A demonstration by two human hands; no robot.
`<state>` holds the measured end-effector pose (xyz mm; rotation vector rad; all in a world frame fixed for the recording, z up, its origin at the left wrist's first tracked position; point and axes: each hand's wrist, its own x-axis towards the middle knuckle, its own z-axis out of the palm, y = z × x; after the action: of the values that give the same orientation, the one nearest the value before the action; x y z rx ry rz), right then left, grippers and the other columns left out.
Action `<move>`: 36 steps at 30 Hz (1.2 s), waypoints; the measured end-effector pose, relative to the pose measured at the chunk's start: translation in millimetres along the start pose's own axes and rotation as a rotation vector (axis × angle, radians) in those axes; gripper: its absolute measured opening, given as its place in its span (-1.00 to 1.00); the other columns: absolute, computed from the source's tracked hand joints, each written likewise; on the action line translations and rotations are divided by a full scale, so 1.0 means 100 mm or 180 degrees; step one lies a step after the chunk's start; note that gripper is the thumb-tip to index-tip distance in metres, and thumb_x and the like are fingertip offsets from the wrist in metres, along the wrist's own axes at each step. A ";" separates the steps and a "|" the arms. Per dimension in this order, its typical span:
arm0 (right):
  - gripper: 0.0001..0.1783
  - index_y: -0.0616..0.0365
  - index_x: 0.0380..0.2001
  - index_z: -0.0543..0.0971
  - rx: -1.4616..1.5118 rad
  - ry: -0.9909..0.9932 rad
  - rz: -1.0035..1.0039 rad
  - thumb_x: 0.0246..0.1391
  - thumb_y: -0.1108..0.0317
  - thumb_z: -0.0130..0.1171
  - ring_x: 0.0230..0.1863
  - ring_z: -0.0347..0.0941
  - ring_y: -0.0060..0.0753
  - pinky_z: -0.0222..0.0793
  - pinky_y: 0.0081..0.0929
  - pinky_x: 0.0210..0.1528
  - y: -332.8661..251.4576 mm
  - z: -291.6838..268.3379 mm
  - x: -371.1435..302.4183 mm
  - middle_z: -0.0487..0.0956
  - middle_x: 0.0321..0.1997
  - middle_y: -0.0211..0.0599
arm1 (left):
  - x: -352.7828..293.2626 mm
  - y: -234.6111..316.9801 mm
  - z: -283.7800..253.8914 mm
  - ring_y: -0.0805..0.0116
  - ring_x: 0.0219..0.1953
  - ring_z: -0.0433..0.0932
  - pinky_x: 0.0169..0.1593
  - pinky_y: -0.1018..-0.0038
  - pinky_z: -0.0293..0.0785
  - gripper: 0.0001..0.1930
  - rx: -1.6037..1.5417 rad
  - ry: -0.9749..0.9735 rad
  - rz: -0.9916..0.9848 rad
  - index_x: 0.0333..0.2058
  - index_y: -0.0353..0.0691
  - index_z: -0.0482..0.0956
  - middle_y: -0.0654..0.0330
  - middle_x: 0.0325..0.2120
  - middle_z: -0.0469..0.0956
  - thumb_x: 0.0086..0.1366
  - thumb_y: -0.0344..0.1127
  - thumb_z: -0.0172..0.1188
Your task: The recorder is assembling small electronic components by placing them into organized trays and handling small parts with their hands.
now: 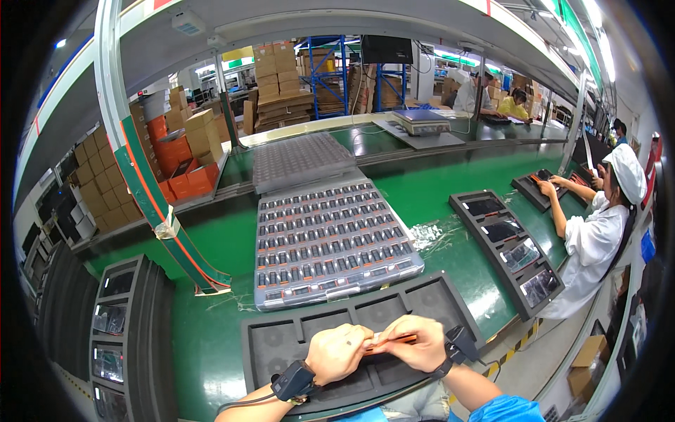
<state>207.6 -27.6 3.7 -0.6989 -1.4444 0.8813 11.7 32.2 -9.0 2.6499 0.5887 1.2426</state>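
Note:
My left hand [341, 353] and my right hand [416, 342] meet in front of me, both with fingers closed on a thin, flat orange-and-black piece [398, 340]. My fingers cover much of it, so its exact kind does not show. Below my hands lies a black foam tray [271, 339] with several square recesses. Just beyond it, a clear plastic tray [365, 283] carries rows of small black-and-orange parts [316, 243]. A dark device is strapped to each of my wrists.
Stacked foam trays with flat dark screens [111, 318] stand at left. Another foam tray [522, 299] holding screens lies at right, near a co-worker in white [601, 225]. A grey plastic tray [302, 160] and a scale [422, 125] sit farther back. A metal post [144, 183] rises at left.

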 end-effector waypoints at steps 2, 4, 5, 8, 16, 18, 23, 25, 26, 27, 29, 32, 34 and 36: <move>-0.83 0.29 -0.32 0.63 -0.0511 0.0251 -0.0314 -0.03 0.66 0.36 -0.22 0.67 -0.38 0.60 -0.46 -0.18 -0.06 -0.09 0.02 0.69 -0.32 -0.18 | 0.03 0.05 -0.05 0.31 -0.47 0.58 -0.45 0.41 0.49 -0.92 0.0091 -0.0051 -0.0111 -0.26 -0.15 0.58 0.27 -0.45 0.60 0.27 -0.39 0.20; -0.86 0.29 -0.33 0.65 -0.1019 0.0122 -0.0348 -0.01 0.61 0.37 -0.28 0.67 -0.38 0.58 -0.49 -0.19 -0.14 -0.27 0.06 0.70 -0.32 -0.19 | 0.06 0.05 -0.07 0.32 -0.46 0.58 -0.43 0.41 0.49 -0.88 0.0130 -0.0083 -0.0099 -0.21 -0.15 0.59 0.28 -0.44 0.60 0.27 -0.39 0.19; -0.87 0.29 -0.34 0.65 -0.1051 0.0126 -0.0077 0.00 0.59 0.37 -0.28 0.67 -0.36 0.58 -0.49 -0.19 -0.18 -0.32 0.03 0.70 -0.31 -0.19 | 0.06 0.05 -0.08 0.33 -0.46 0.58 -0.42 0.42 0.49 -0.83 0.0180 -0.0099 -0.0085 -0.16 -0.15 0.61 0.28 -0.43 0.61 0.28 -0.38 0.19; -0.89 0.30 -0.37 0.66 -0.1348 0.0057 -0.0067 -0.02 0.58 0.37 -0.28 0.69 -0.32 0.58 -0.49 -0.20 -0.14 -0.44 -0.10 0.71 -0.32 -0.17 | 0.08 0.09 -0.08 0.33 -0.44 0.59 -0.40 0.42 0.50 -0.79 0.0242 -0.0197 -0.0076 -0.11 -0.15 0.60 0.27 -0.42 0.62 0.28 -0.37 0.18; -0.88 0.27 -0.42 0.66 -0.1894 -0.0088 -0.0307 -0.07 0.56 0.42 -0.31 0.69 -0.28 0.58 -0.47 -0.22 -0.14 -0.50 -0.21 0.71 -0.37 -0.19 | 0.08 0.11 -0.09 0.31 -0.42 0.60 -0.38 0.43 0.52 -0.76 0.0249 -0.0228 -0.0099 -0.08 -0.17 0.59 0.25 -0.43 0.62 0.27 -0.36 0.18; -0.88 0.27 -0.41 0.66 -0.1942 -0.0149 -0.0367 -0.05 0.53 0.41 -0.31 0.68 -0.26 0.56 -0.47 -0.24 -0.14 -0.50 -0.23 0.70 -0.36 -0.18 | 0.08 0.12 -0.10 0.31 -0.42 0.60 -0.38 0.43 0.52 -0.76 0.0251 -0.0234 -0.0097 -0.08 -0.17 0.59 0.25 -0.43 0.62 0.27 -0.36 0.18; -0.84 0.19 -0.41 0.68 -0.1837 -0.0144 -0.0474 -0.10 0.45 0.46 -0.26 0.65 -0.25 0.56 -0.40 -0.17 0.00 -0.53 -0.35 0.69 -0.33 -0.30 | 0.08 0.11 -0.07 0.30 -0.41 0.61 -0.37 0.44 0.52 -0.73 0.0248 -0.0291 -0.0111 -0.06 -0.18 0.58 0.23 -0.39 0.62 0.27 -0.31 0.20; -0.81 0.14 -0.38 0.69 -0.2254 -0.0147 -0.0626 -0.12 0.39 0.47 -0.19 0.62 -0.23 0.54 -0.37 -0.12 -0.06 -0.51 -0.36 0.68 -0.24 -0.31 | 0.11 0.14 -0.08 0.29 -0.41 0.61 -0.36 0.43 0.53 -0.71 0.0262 -0.0328 -0.0119 -0.05 -0.19 0.57 0.22 -0.36 0.62 0.28 -0.25 0.22; -0.78 0.08 -0.36 0.70 -0.2679 -0.0157 -0.0771 -0.14 0.34 0.49 -0.11 0.59 -0.22 0.53 -0.33 -0.06 -0.11 -0.49 -0.37 0.66 -0.15 -0.33 | 0.16 0.18 -0.11 0.21 -0.38 0.63 -0.33 0.38 0.55 -0.65 0.0280 -0.0608 -0.0195 -0.06 -0.21 0.57 0.15 -0.34 0.64 0.26 -0.15 0.26; -0.78 0.08 -0.36 0.70 -0.2662 -0.0155 -0.0775 -0.14 0.34 0.49 -0.11 0.59 -0.22 0.53 -0.33 -0.06 -0.14 -0.49 -0.39 0.66 -0.15 -0.33 | 0.19 0.21 -0.12 0.12 -0.36 0.66 -0.31 0.33 0.57 -0.58 0.0299 -0.0887 -0.0273 -0.06 -0.22 0.57 0.08 -0.32 0.65 0.24 -0.05 0.29; -0.73 -0.02 -0.32 0.71 -0.3049 -0.0199 -0.0680 -0.15 0.22 0.49 0.00 0.52 -0.18 0.49 -0.28 0.01 -0.20 -0.49 -0.42 0.60 0.00 -0.34 | 0.22 0.21 -0.14 0.09 -0.34 0.66 -0.32 0.29 0.57 -0.41 0.0526 -0.1423 -0.0353 -0.07 -0.20 0.52 0.08 -0.30 0.64 0.15 0.18 0.32; -0.66 -0.09 -0.21 0.71 -0.3185 -0.0312 -0.0665 -0.13 0.16 0.47 0.03 0.50 -0.16 0.48 -0.26 0.04 -0.18 -0.51 -0.51 0.57 0.06 -0.30 | 0.29 0.26 -0.12 0.04 -0.33 0.66 -0.34 0.24 0.56 -0.43 0.0913 -0.2456 -0.0859 -0.20 -0.17 0.41 0.07 -0.37 0.63 0.12 0.22 0.31; -0.57 -0.14 -0.08 0.68 -0.3221 -0.0444 -0.0538 -0.09 0.13 0.45 0.09 0.46 -0.11 0.45 -0.21 0.09 -0.18 -0.52 -0.50 0.50 0.14 -0.23 | 0.31 0.21 -0.15 0.04 -0.35 0.67 -0.36 0.21 0.57 -0.42 0.0837 -0.2426 -0.0975 -0.13 -0.16 0.40 0.04 -0.38 0.64 0.11 0.17 0.33; -0.49 -0.04 0.07 0.58 -0.2906 -0.0147 -0.0331 0.02 0.17 0.39 0.21 0.36 -0.04 0.35 -0.17 0.20 -0.17 -0.54 -0.52 0.42 0.22 -0.12 | 0.29 0.15 -0.17 0.04 -0.33 0.68 -0.34 0.16 0.57 -0.41 0.0728 -0.2289 -0.1157 -0.15 -0.14 0.42 0.03 -0.38 0.66 0.09 0.22 0.33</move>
<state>266.0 -74.3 -11.4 -1.2540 -1.8999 0.1068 19.7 30.3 26.2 2.7177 1.0393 0.1013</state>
